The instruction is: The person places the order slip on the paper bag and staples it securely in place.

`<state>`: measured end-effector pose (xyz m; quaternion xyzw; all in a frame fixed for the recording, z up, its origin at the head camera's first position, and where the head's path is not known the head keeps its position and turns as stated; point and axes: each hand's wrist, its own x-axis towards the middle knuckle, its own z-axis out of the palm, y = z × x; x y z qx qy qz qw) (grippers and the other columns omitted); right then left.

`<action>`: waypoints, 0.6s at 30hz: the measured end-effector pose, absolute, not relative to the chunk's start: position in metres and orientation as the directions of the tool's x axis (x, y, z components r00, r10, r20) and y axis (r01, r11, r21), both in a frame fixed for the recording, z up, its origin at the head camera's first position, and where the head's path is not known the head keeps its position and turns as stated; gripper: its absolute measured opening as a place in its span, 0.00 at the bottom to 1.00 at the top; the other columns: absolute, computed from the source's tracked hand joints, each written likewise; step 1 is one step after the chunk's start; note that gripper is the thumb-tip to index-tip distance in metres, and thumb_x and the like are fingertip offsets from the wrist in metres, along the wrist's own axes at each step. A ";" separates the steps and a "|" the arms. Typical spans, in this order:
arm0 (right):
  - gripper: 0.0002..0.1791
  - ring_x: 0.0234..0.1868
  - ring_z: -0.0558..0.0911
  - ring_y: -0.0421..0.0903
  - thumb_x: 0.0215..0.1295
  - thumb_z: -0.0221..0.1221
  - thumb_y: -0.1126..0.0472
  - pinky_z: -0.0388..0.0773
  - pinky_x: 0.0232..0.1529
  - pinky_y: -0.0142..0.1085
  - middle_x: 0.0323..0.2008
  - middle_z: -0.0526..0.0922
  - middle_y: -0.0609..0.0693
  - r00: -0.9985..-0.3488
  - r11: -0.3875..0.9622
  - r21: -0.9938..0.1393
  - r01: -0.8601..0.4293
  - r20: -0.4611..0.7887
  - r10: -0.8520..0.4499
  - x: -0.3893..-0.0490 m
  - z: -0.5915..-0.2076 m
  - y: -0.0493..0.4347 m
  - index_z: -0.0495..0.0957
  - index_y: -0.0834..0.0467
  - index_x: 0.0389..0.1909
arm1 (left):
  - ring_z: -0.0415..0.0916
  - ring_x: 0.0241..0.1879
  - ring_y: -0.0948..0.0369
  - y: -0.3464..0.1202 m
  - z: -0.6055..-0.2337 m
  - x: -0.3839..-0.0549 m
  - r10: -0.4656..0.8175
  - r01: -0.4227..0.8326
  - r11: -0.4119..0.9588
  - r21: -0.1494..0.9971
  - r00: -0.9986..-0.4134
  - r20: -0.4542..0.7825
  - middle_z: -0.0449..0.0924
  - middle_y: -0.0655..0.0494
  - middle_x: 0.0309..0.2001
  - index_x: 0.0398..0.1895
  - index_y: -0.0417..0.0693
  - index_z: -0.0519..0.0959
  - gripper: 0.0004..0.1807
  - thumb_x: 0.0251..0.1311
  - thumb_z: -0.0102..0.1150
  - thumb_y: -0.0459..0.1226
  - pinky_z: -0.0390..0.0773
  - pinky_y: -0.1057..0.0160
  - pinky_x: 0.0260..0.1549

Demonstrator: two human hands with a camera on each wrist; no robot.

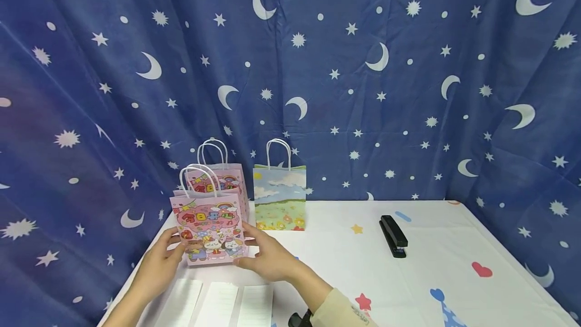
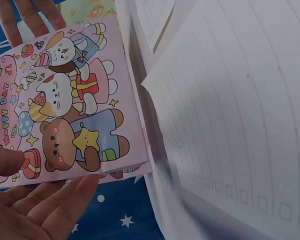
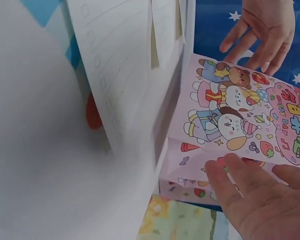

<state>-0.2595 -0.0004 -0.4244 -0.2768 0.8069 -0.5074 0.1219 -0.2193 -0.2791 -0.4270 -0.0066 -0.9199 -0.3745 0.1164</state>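
A pink paper gift bag (image 1: 212, 231) with white handles and cartoon animals stands upright at the left of the table, between both hands. My left hand (image 1: 159, 262) holds its left edge, thumb on the front and fingers at the side. At the opposite edge my right hand (image 1: 269, 256) grips it, thumb by the lower front corner. The left wrist view shows the left thumb (image 2: 7, 161) lying over the printed front. In the right wrist view, the right fingers (image 3: 242, 182) rest along the bag's side. Another pink gift bag (image 1: 233, 173) shows behind it.
A landscape-print gift bag (image 1: 280, 198) stands right of the pink ones. Lined paper sheets (image 1: 217, 304) lie in front of the hands. A black stapler (image 1: 393, 236) sits on the white patterned table (image 1: 336, 266). A blue star-and-moon curtain (image 1: 317, 74) hangs behind.
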 end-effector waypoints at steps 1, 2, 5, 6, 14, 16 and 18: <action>0.46 0.73 0.73 0.53 0.68 0.67 0.51 0.75 0.68 0.54 0.74 0.69 0.49 -0.817 0.328 -0.886 -0.328 0.092 -0.569 -0.260 -0.424 0.002 0.55 0.45 0.82 | 0.82 0.56 0.33 -0.278 -0.426 -0.220 -0.076 0.098 0.718 0.689 -0.973 0.217 0.76 0.29 0.63 0.73 0.38 0.63 0.27 0.80 0.50 0.42 0.86 0.45 0.47; 0.46 0.72 0.73 0.53 0.68 0.67 0.50 0.76 0.67 0.53 0.74 0.70 0.49 -0.820 0.329 -0.885 -0.330 0.095 -0.565 -0.260 -0.424 0.005 0.55 0.44 0.82 | 0.83 0.54 0.35 -0.276 -0.425 -0.220 -0.078 0.101 0.717 0.690 -0.972 0.223 0.77 0.31 0.63 0.72 0.39 0.65 0.25 0.80 0.50 0.43 0.87 0.48 0.45; 0.44 0.71 0.75 0.54 0.68 0.66 0.51 0.77 0.65 0.52 0.73 0.71 0.50 -0.825 0.310 -0.892 -0.330 0.112 -0.555 -0.259 -0.422 0.013 0.56 0.46 0.81 | 0.88 0.48 0.42 -0.271 -0.423 -0.221 -0.083 0.110 0.708 0.697 -0.968 0.238 0.79 0.33 0.60 0.67 0.41 0.69 0.21 0.79 0.51 0.41 0.88 0.57 0.38; 0.43 0.71 0.75 0.55 0.69 0.66 0.52 0.78 0.64 0.51 0.73 0.71 0.51 -0.826 0.301 -0.895 -0.330 0.119 -0.552 -0.259 -0.422 0.016 0.57 0.47 0.81 | 0.89 0.45 0.45 -0.269 -0.423 -0.221 -0.084 0.116 0.706 0.699 -0.966 0.245 0.80 0.33 0.59 0.66 0.42 0.71 0.19 0.79 0.52 0.41 0.88 0.60 0.36; 0.39 0.68 0.77 0.56 0.72 0.64 0.53 0.78 0.64 0.50 0.70 0.73 0.54 -0.850 0.276 -0.907 -0.319 0.145 -0.507 -0.262 -0.422 0.043 0.60 0.51 0.79 | 0.90 0.35 0.54 -0.247 -0.423 -0.232 -0.089 0.189 0.648 0.738 -0.943 0.319 0.86 0.38 0.51 0.54 0.48 0.79 0.13 0.77 0.57 0.46 0.88 0.65 0.29; 0.38 0.68 0.77 0.57 0.72 0.63 0.54 0.77 0.65 0.52 0.70 0.73 0.55 -0.855 0.273 -0.909 -0.316 0.148 -0.497 -0.263 -0.422 0.051 0.60 0.51 0.79 | 0.91 0.36 0.53 -0.239 -0.424 -0.236 -0.088 0.198 0.627 0.753 -0.943 0.321 0.87 0.38 0.51 0.53 0.49 0.80 0.13 0.76 0.58 0.46 0.88 0.65 0.29; 0.37 0.69 0.77 0.58 0.73 0.63 0.54 0.77 0.66 0.54 0.70 0.73 0.55 -0.862 0.275 -0.911 -0.309 0.146 -0.485 -0.263 -0.422 0.059 0.61 0.51 0.79 | 0.90 0.37 0.54 -0.232 -0.425 -0.238 -0.085 0.200 0.614 0.763 -0.945 0.316 0.87 0.39 0.50 0.53 0.49 0.80 0.13 0.75 0.58 0.46 0.88 0.65 0.29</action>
